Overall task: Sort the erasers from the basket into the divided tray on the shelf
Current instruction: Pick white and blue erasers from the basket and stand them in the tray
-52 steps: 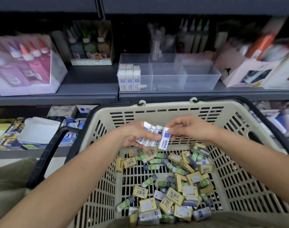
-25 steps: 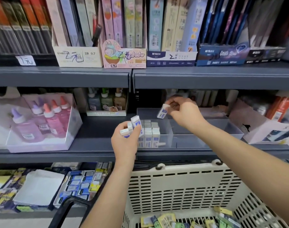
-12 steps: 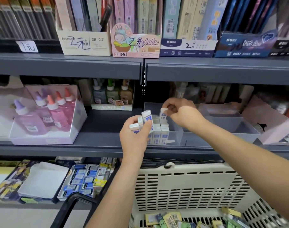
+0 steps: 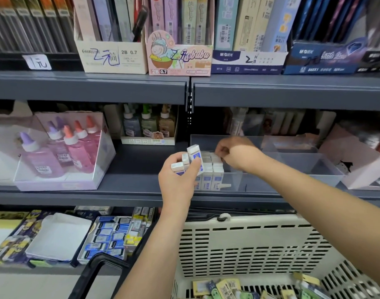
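The left grip (image 4: pixel 180 175) clutches spare erasers (image 4: pixel 194 155) by the tray (image 4: pixel 303 165) as stock; the right grip (image 4: pixel 234 154) curls over its row (image 4: pixel 213 172), whether pinching one I cannot tell.

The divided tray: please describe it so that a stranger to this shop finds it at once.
On the grey middle shelf, just above the beige basket, stands the tray. Unlike the pink bottle box on its left, it is clear plastic with compartments, the leftmost holding upright white erasers.

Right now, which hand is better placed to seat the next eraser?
Right. The right hand sits over the tray, at its stacked erasers; the left hand grips spare erasers in front of it.
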